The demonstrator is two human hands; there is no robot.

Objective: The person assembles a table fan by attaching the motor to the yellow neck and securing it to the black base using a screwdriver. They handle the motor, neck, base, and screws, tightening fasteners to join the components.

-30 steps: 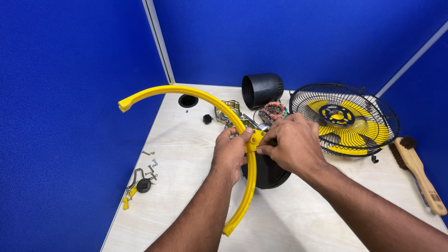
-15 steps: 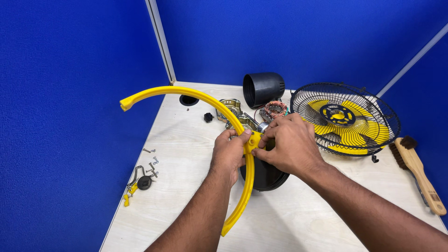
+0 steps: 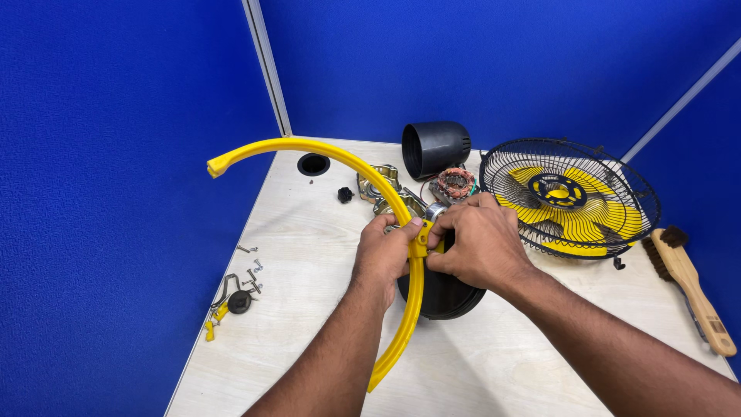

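Head view: both hands (image 3: 440, 251) pinch the yellow bracket (image 3: 401, 208) mid-arc.

No package, sign or screen shows anywhere on the pale tabletop or the blue partition walls. The one label in sight is a small pale sticker (image 3: 717, 327) with a reddish mark (too small to make out further), stuck near the far end of the handle of a wooden hand brush with dark bristles (image 3: 686, 282); it lies well off to the right of the grip and slightly nearer the camera, at the table's right edge.
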